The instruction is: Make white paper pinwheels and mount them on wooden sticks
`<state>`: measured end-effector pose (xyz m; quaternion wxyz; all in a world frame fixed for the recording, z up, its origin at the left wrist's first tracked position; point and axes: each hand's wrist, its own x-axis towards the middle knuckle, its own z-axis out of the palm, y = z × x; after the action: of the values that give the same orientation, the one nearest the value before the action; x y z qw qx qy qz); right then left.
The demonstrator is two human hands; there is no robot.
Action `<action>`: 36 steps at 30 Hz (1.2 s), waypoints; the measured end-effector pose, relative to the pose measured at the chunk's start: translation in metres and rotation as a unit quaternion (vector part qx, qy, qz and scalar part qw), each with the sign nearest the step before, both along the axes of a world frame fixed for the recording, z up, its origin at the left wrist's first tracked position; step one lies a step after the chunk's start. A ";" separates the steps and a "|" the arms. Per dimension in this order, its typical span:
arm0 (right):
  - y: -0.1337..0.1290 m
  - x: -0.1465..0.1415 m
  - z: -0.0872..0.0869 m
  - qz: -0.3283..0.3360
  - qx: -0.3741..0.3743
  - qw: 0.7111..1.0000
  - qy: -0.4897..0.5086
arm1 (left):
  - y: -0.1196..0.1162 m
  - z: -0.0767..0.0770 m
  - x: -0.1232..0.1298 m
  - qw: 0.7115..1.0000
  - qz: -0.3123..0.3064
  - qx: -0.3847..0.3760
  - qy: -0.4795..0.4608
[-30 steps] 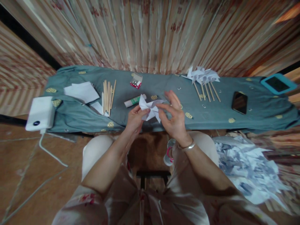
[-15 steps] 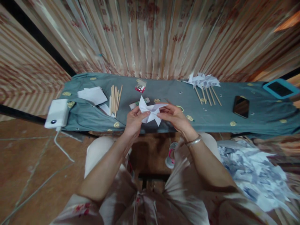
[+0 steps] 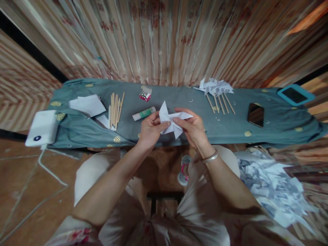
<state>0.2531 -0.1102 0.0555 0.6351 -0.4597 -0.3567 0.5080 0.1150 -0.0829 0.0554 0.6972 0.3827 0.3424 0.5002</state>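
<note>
A white folded paper pinwheel [image 3: 174, 120] is held up between my two hands over the table's near edge. My left hand [image 3: 152, 130] pinches its left side, thumb on the front. With thumb pressed near the centre and fingers behind the paper, my right hand [image 3: 193, 129] grips the other side. Its points stick out up, right and down. Just behind my left hand lies a glue stick [image 3: 144, 113]. A small red box of metal pins [image 3: 145, 97] sits farther back.
On the cloth-covered table [image 3: 169, 97] lie wooden sticks [image 3: 116, 108], paper sheets [image 3: 88, 105], finished pinwheels on sticks [image 3: 216, 88], a phone [image 3: 255, 114] and a blue-framed tablet [image 3: 296, 94]. A white device [image 3: 42, 128] stands at the left; a paper heap [image 3: 274, 186] lies low right.
The view has shifted, so the table's things appear farther left. My right fingers have moved behind the pinwheel and its right point now shows in front of them. Both hands still hold it.
</note>
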 end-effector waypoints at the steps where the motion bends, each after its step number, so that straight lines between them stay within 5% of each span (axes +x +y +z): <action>1: 0.003 -0.002 -0.001 -0.005 -0.004 1.000 0.001 | 0.003 -0.002 0.000 1.000 -0.002 -0.004 -0.001; 14: 0.037 -0.019 -0.022 0.015 -0.015 0.999 -0.040 | 0.054 -0.022 -0.016 0.996 0.022 -0.062 -0.052; 25: 0.054 -0.033 -0.027 -0.012 -0.048 0.997 -0.053 | 0.066 -0.031 -0.022 0.997 0.052 -0.041 -0.030; 36: 0.062 -0.041 -0.034 0.004 -0.053 0.997 -0.063 | 0.067 -0.035 -0.035 0.999 0.018 -0.015 0.024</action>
<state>0.2124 -0.0484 0.0219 0.5844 -0.5221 -0.3704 0.4987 0.0801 -0.0157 0.0203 0.6854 0.3783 0.3734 0.4977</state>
